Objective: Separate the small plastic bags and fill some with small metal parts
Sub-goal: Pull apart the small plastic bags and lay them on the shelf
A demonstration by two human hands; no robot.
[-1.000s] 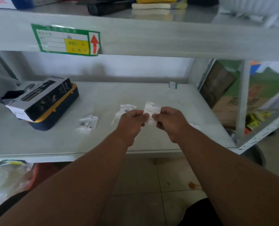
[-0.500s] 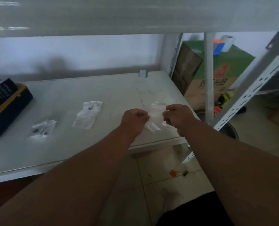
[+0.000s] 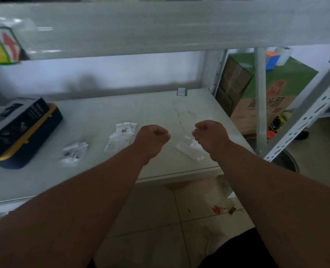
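Your left hand [image 3: 153,136], centre of the frame: fingers curled into a fist, nothing visibly held. Your right hand [image 3: 210,135], right of centre and apart from the left: fingers curled; whether they pinch the bag below cannot be told.

Small clear plastic bag [image 3: 189,149], flat on the pale grey shelf board [image 3: 160,111], partly under your right hand.

Loose heap of clear plastic bags with dark metal parts [image 3: 121,136], just left of your left hand.

Second cluster of small bags holding dark metal parts [image 3: 73,152], further left, lower on the board.

Dark blue case with a yellow band and a black box on top [image 3: 21,130], at the left edge.

Green and brown cardboard carton [image 3: 272,89], upper right, beyond the shelf upright.
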